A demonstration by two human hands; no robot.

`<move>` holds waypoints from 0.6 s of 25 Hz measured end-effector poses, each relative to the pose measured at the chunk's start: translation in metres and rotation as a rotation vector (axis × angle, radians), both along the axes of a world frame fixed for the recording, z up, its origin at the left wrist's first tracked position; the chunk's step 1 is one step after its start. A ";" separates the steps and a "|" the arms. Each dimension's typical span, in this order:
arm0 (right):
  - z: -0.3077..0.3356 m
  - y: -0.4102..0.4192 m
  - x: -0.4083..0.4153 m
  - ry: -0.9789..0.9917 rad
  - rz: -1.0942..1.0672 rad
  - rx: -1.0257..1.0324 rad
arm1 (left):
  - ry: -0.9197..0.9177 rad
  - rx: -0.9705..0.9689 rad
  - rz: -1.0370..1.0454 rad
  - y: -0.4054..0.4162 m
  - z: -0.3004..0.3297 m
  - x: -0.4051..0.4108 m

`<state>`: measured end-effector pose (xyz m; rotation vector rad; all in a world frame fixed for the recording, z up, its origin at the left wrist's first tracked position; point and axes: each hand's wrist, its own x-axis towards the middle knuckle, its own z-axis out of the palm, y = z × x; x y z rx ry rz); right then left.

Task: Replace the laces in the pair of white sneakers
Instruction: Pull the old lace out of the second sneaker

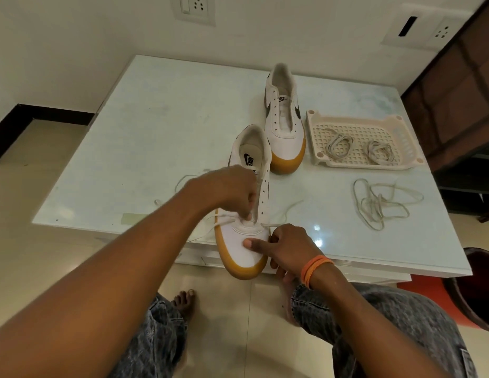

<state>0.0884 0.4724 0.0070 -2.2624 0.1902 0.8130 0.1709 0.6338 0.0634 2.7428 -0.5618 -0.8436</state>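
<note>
A white sneaker with a tan sole [246, 257] lies at the table's near edge, toe hanging over it. A white lace [276, 218] runs through its lowest eyelets, its ends trailing to both sides. My left hand [232, 190] is over the tongue, fingers pinched at the lowest eyelets on the lace. My right hand [285, 246] holds the toe, thumb pressed on top. The second sneaker [285, 124], without a lace, stands farther back.
A cream perforated tray [358, 126] at the right holds two coiled laces [339, 145]. A loose lace [379, 203] lies tangled on the white table [156, 126] in front of it. A dark cabinet stands at the right. My knees are below the table edge.
</note>
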 end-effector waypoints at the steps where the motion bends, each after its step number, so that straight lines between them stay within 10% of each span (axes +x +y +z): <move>1: 0.000 0.000 0.000 0.003 0.006 -0.002 | 0.017 0.000 -0.014 -0.006 -0.005 -0.003; 7: 0.000 0.001 0.000 0.001 0.013 -0.012 | 0.057 0.054 -0.010 0.019 0.018 0.006; 15: 0.001 0.001 0.000 0.015 0.010 -0.001 | -0.305 0.385 0.542 0.075 0.027 0.019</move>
